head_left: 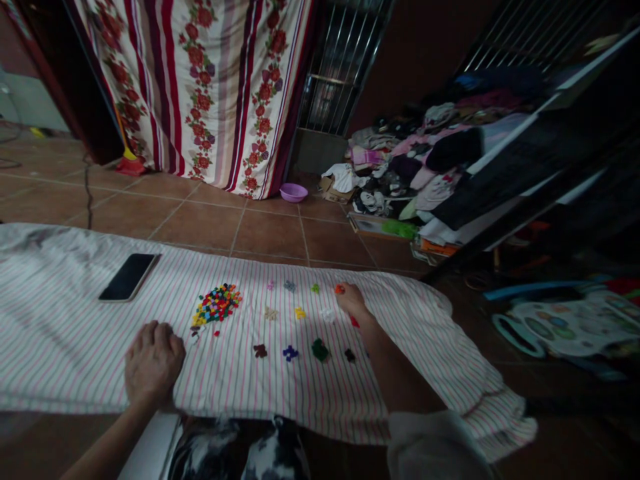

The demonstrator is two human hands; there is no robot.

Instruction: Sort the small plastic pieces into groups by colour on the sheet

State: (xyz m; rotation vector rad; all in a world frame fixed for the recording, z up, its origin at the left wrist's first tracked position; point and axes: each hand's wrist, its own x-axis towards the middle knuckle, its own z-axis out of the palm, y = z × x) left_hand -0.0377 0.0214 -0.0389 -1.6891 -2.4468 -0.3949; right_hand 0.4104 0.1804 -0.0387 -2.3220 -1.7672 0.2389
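My right hand (353, 300) reaches to the far right of the small piles, its fingers pinched together at some small orange blocks (339, 289). Red blocks (355, 321) show partly from under its wrist. Palm down on the striped cloth (220, 380), my left hand (154, 360) rests with nothing visible in it. Just beyond it lies a mixed heap of tiny coloured blocks (220, 303). Sorted piles stand in rows between the hands, among them yellow blocks (299, 312), blue blocks (290, 353), dark green blocks (320, 349) and brown blocks (260, 351).
A phone (130, 277) lies on the cloth at the left. Beyond the cloth are a tiled floor (270, 227), a purple basin (293, 193), a floral curtain (210, 93) and a large heap of clothes (415, 153). A dark slanted frame (500, 220) stands at the right.
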